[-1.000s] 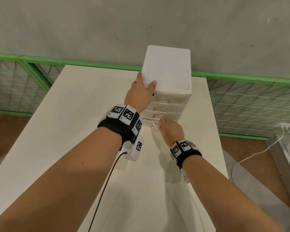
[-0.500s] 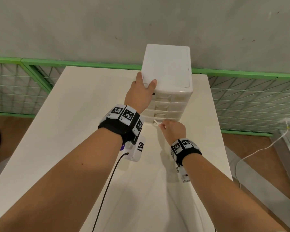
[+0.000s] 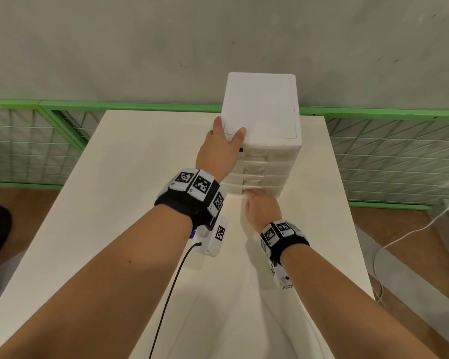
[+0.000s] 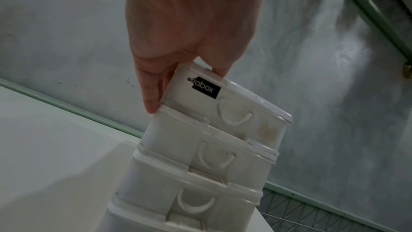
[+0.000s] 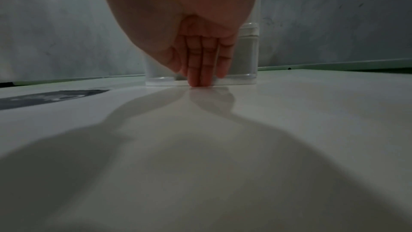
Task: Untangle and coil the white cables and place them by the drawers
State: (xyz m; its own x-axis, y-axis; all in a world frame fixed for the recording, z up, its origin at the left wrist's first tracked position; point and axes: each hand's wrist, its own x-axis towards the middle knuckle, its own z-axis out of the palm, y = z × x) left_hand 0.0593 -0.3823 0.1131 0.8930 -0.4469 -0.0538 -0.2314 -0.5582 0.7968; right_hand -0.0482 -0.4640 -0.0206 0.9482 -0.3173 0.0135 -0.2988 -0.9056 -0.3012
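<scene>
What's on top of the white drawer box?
Only the left hand rests on the drawer box, its thumb on the front left corner of the lid and fingers down the side. The rest of the lid is bare. The drawers' insides are hidden.

- Head view: evenly lit and sharp; straight lines of the green-framed wire fence (image 3: pixel 389 161) bow toward the edges.
- White rectangular tabletop (image 3: pixel 119 193): soft forearm shadows and a mild sheen.
- Left wrist view: dim, bluish, slightly soft; the grey concrete wall (image 4: pixel 334 77) shows smeared highlights.
- Right wrist view: dark and noisy; broad blurred shadows cover the near surface.
</scene>
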